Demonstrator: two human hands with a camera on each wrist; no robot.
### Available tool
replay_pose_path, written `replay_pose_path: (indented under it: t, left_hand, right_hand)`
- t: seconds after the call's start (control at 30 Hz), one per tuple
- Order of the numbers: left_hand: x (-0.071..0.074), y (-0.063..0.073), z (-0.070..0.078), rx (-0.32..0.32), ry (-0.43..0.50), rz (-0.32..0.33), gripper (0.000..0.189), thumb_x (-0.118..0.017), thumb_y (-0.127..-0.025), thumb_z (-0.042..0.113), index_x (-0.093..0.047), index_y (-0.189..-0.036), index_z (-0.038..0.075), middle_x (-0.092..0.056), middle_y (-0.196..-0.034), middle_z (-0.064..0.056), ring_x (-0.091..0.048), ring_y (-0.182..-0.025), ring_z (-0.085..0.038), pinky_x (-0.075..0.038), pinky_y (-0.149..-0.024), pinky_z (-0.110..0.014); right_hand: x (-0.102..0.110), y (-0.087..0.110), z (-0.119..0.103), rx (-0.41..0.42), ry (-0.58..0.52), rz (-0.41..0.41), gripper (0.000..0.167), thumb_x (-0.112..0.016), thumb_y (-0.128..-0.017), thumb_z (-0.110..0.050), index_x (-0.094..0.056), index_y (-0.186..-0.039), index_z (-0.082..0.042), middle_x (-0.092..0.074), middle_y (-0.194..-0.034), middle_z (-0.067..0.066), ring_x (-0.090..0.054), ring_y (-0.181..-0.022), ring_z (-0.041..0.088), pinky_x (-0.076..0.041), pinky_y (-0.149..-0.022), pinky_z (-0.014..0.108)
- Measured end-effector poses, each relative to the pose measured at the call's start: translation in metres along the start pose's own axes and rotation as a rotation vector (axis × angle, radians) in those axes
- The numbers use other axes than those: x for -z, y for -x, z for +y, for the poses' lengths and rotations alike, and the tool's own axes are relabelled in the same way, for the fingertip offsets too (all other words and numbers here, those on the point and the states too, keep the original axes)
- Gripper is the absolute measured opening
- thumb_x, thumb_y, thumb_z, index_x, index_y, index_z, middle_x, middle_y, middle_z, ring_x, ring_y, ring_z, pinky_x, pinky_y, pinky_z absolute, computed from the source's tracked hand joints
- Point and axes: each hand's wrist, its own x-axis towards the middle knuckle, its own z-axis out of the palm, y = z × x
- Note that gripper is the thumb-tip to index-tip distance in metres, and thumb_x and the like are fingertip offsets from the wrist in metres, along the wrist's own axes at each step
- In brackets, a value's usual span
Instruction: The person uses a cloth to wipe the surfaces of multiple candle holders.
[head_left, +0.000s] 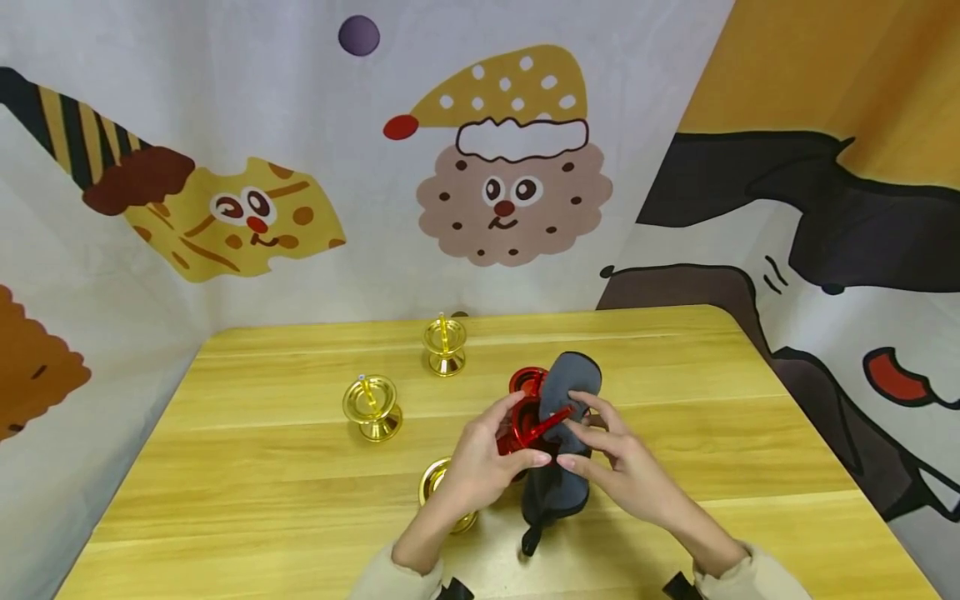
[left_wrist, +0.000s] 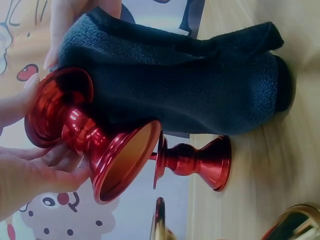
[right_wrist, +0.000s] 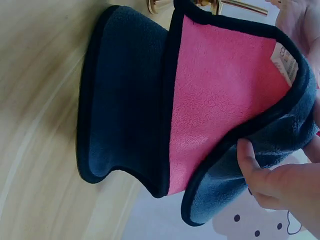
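Note:
My left hand [head_left: 483, 454] grips a shiny red candle holder [left_wrist: 80, 130], tilted so that its hollow base faces the left wrist camera. A thin red rod [head_left: 547, 423] stands out of its cup toward my right hand [head_left: 622, 458]. That hand holds a folded cleaning cloth [head_left: 570, 383], dark grey with black edging, against the holder; its fingers and thumb press into the fabric. The right wrist view shows the cloth's pink side [right_wrist: 225, 85] and a white label [right_wrist: 285, 64]. Behind the held holder, a second red candle holder [left_wrist: 185, 159] stands on the table.
Two gold candle holders [head_left: 378, 417] [head_left: 445, 358] stand upright on the wooden table [head_left: 247, 467], left of and beyond my hands. A third gold candle holder [head_left: 465, 523] is partly hidden behind my left wrist. A cartoon-printed curtain [head_left: 300, 100] hangs behind the table.

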Motion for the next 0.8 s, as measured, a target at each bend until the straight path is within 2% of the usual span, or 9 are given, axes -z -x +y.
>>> replay_pose_path:
  t: [0.07,0.2,0.33,0.47,0.6,0.7,0.8]
  left_hand:
    - [-0.001,0.0,0.0,0.01,-0.004,-0.007,0.069,-0.074,-0.077,0.018,-0.04,-0.133,-0.003,-0.057,-0.116,-0.014,-0.057,-0.099,-0.024,-0.048,-0.082,-0.031]
    - [-0.002,0.001,0.0,0.008,-0.036,-0.044,0.069,-0.074,-0.077,0.02,-0.041,-0.133,-0.003,-0.055,-0.12,-0.014,-0.057,-0.099,-0.023,-0.048,-0.083,-0.03]
    - [-0.002,0.002,0.0,-0.011,-0.029,-0.126,0.068,-0.075,-0.077,0.02,-0.042,-0.133,-0.001,-0.056,-0.118,-0.012,-0.057,-0.095,-0.018,-0.048,-0.079,-0.025]
    - [-0.004,0.004,0.0,0.003,0.006,-0.186,0.067,-0.074,-0.077,0.021,-0.042,-0.133,0.001,-0.058,-0.115,-0.009,-0.057,-0.09,-0.013,-0.047,-0.075,-0.022]
    - [-0.007,0.004,-0.001,0.004,0.017,-0.139,0.067,-0.074,-0.077,0.021,-0.043,-0.132,0.0,-0.058,-0.114,-0.009,-0.057,-0.092,-0.015,-0.047,-0.077,-0.023]
    - [-0.009,0.004,-0.001,-0.014,-0.005,-0.054,0.068,-0.074,-0.077,0.021,-0.042,-0.131,-0.003,-0.058,-0.114,-0.012,-0.057,-0.096,-0.02,-0.048,-0.081,-0.027]
    - [-0.012,0.003,-0.002,-0.032,-0.039,0.037,0.068,-0.075,-0.076,0.022,-0.042,-0.13,-0.005,-0.059,-0.112,-0.014,-0.057,-0.098,-0.023,-0.048,-0.081,-0.031]
  right_hand:
    - [0.0,0.001,0.0,-0.008,0.007,0.0,0.035,-0.065,-0.083,-0.003,-0.059,-0.115,0.009,-0.037,-0.134,0.018,-0.045,-0.106,0.026,-0.048,-0.079,0.021]
    - [0.002,0.002,0.005,0.044,-0.022,-0.006,0.03,-0.065,-0.08,0.004,-0.064,-0.109,0.006,-0.043,-0.126,0.019,-0.051,-0.099,0.023,-0.051,-0.073,0.023]
    - [0.009,-0.001,0.013,0.12,-0.068,-0.031,0.022,-0.066,-0.075,0.012,-0.07,-0.094,0.002,-0.046,-0.12,0.019,-0.053,-0.096,0.015,-0.051,-0.07,0.023]
    - [0.014,-0.005,0.017,0.165,-0.085,-0.046,0.023,-0.066,-0.072,0.016,-0.072,-0.081,-0.004,-0.048,-0.117,0.019,-0.053,-0.099,0.015,-0.05,-0.073,0.02]
    - [0.014,-0.005,0.015,0.149,-0.018,-0.038,0.02,-0.068,-0.073,0.012,-0.072,-0.084,-0.005,-0.05,-0.117,0.017,-0.055,-0.094,0.016,-0.051,-0.069,0.021]
    - [0.013,-0.001,0.012,0.099,0.026,-0.055,0.021,-0.067,-0.078,0.004,-0.07,-0.097,-0.001,-0.047,-0.12,0.016,-0.054,-0.091,0.014,-0.051,-0.066,0.023]
    - [0.011,0.003,0.008,0.054,0.043,-0.069,0.032,-0.066,-0.08,-0.001,-0.064,-0.112,0.001,-0.043,-0.123,0.017,-0.051,-0.091,0.011,-0.05,-0.064,0.022]
